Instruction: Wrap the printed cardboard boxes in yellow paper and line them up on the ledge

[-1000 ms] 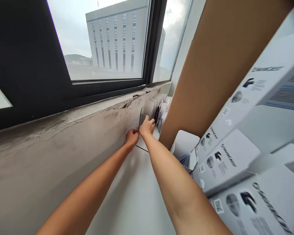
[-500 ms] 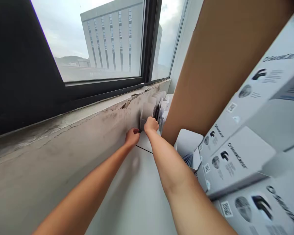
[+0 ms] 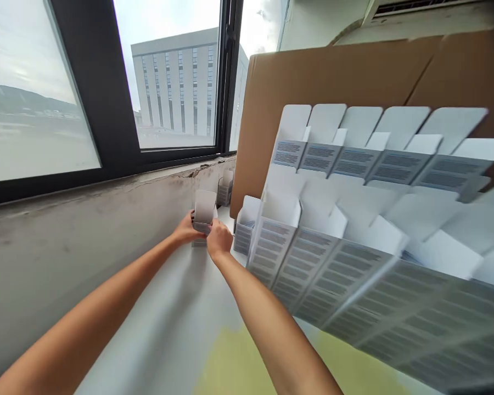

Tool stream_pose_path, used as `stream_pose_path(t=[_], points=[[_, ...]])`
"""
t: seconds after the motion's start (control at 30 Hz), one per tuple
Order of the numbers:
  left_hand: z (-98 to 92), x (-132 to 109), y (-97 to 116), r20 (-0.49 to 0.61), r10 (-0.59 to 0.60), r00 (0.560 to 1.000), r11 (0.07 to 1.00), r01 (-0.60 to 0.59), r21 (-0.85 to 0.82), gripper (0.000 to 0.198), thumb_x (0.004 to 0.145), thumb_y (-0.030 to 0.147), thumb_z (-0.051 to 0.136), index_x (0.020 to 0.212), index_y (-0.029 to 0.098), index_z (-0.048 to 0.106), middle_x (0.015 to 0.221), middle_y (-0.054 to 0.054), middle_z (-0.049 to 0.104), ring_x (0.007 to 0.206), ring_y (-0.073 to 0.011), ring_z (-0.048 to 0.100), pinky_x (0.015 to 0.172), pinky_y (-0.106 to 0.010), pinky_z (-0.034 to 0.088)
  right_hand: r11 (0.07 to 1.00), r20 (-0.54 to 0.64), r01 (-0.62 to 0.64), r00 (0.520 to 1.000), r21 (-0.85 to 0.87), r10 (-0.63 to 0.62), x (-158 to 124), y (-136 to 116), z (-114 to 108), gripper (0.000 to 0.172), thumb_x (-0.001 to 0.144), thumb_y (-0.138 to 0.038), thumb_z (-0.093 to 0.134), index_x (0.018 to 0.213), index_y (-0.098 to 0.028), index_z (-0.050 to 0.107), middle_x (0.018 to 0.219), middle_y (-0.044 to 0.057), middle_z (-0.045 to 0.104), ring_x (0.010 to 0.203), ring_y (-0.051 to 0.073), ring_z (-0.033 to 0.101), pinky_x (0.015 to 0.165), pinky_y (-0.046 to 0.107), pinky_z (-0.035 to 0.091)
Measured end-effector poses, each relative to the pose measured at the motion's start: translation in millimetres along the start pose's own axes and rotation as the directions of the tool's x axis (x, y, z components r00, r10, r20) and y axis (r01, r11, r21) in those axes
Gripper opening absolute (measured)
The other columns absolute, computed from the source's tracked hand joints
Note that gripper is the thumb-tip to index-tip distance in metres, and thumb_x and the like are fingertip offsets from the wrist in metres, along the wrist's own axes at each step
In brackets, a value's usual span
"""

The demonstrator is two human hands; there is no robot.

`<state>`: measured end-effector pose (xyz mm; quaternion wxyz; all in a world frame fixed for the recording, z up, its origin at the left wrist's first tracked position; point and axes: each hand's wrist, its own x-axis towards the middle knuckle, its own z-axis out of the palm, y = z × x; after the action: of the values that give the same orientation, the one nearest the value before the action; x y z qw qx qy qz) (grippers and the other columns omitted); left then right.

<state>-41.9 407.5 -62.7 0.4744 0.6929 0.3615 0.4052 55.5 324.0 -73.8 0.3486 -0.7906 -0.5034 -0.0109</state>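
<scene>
Box [image 3: 203, 211]: small white carton, grey striped print on its side panel, top flap standing open. It sits upright near the concrete wall [image 3: 66, 236], its lower edge at the bench [image 3: 156, 312] (whether it bears on the surface, cannot tell).

Left hand [image 3: 184, 230]: closed around the box's left side, fingers curled onto the panel. Right hand [image 3: 219, 238]: closed on the box's right side, touching the left hand's fingertips at the front. Both narrow, holding the one box between them.

Around it: a second box [image 3: 225, 187], same type, stands further along the wall, well beyond the hands. A third box [image 3: 245, 233] stands just right of the right hand, flaps open. Further right, two long rows of boxes [image 3: 333, 263] stand side by side, flaps up, the nearer row blurred and tilted in view (lens distortion, probably). Behind them, a brown cardboard sheet [image 3: 325, 104] rises upright.

Above the wall: a dark-framed window [image 3: 226, 77], a tall pale building [image 3: 173, 88] outside. An air conditioner [image 3: 411, 8] sits at the top edge of view.
</scene>
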Motion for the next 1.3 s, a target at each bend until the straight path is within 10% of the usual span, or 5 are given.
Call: stream_pose_path(t=[0.27, 0.5, 0.9, 1.1, 1.3], points=[[-17.7, -159, 66, 0.13, 0.039, 0.991, 0.998, -0.044, 0.038, 0.065, 0.038, 0.016, 0.086, 0.098, 0.014, 0.061, 0.093, -0.006, 0.067, 0.092, -0.0241, 0.059, 0.077, -0.032, 0.047, 0.957, -0.003, 0.286, 0.958, 0.055, -0.287, -156, 17, -116, 0.028, 0.099, -0.026, 0.037, 0.117, -0.024, 0.059, 0.116, 0.006, 0.065, 0.105, 0.019, 0.06, 0.087, 0.028, 0.045], [38.1, -265, 105, 0.152, -0.03, 0.988, 0.98, 0.059, -0.191, 0.068, 0.051, 0.038, 0.084, 0.108, 0.015, 0.055, 0.109, -0.01, 0.065, 0.095, -0.026, 0.063, 0.075, -0.038, 0.053, 0.967, -0.083, 0.252, 0.965, 0.018, -0.25, -283, 70, -193, 0.109, 0.067, -0.057, 0.075, 0.151, -0.017, 0.018, 0.145, 0.016, 0.041, 0.131, 0.032, 0.041, 0.106, 0.045, 0.038], [135.6, -362, 74, 0.194, -0.325, 0.925, 0.859, 0.375, -0.349, 0.112, 0.059, 0.036, 0.086, 0.144, 0.017, 0.016, 0.135, -0.021, 0.046, 0.114, -0.0271, 0.058, 0.094, -0.039, 0.051, 0.992, 0.005, -0.095, 0.995, 0.086, 0.095, -373, 149, -236, 0.062, 0.065, -0.032, 0.069, 0.121, -0.017, 0.049, 0.112, 0.01, 0.06, 0.104, 0.027, 0.056, 0.088, 0.038, 0.048], [159.0, -383, 67, -0.023, -0.002, 1.0, 0.994, 0.004, 0.108, 0.101, 0.066, 0.043, 0.076, 0.146, 0.015, 0.022, 0.152, -0.021, 0.023, 0.138, -0.0354, 0.03, 0.112, -0.048, 0.029, 0.978, 0.104, -0.183, 0.98, 0.104, 0.172, -385, 163, -244, 0.066, 0.062, -0.031, 0.07, 0.123, -0.015, 0.051, 0.118, 0.011, 0.058, 0.112, 0.027, 0.053, 0.096, 0.039, 0.044], [200.6, -420, 95, 0.161, 0.503, 0.849, 0.829, -0.527, 0.185, 0.046, 0.08, 0.034, 0.062, 0.122, 0.02, 0.051, 0.135, -0.013, 0.049, 0.129, -0.0296, 0.042, 0.107, -0.046, 0.033, 0.961, 0.187, -0.215, 0.965, 0.174, 0.182, -404, 176, -261, 0.084, 0.069, -0.038, 0.071, 0.143, -0.014, 0.039, 0.143, 0.015, 0.041, 0.133, 0.029, 0.038, 0.108, 0.042, 0.036]])
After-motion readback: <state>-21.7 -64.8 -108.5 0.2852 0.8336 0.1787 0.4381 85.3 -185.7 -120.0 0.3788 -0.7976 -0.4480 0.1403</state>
